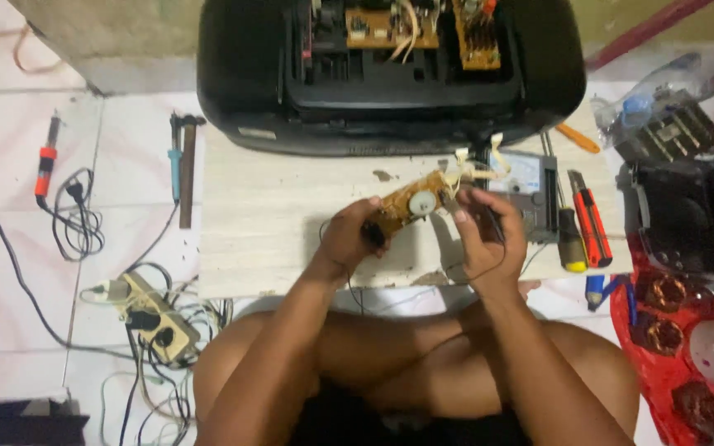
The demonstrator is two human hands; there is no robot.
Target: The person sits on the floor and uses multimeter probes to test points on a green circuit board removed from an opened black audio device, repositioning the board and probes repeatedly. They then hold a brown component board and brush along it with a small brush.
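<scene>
My left hand (349,235) holds the near end of a small brown circuit board (411,204) with a white round wheel on it, lifted just above a low pale wooden table (274,223). My right hand (485,227) pinches the board's far end, where white ribbon wires (474,165) stick out, and a thin black lead runs through its fingers. Behind the board sits a black opened device (390,74) with brown circuit boards exposed inside.
A grey multimeter (530,186), a yellow-handled screwdriver (570,239) and a red utility knife (590,219) lie at the table's right. Soldering irons (45,157) and a power strip (150,318) with tangled cords lie on the tiled floor left. Copper coils (663,293) sit on red plastic right.
</scene>
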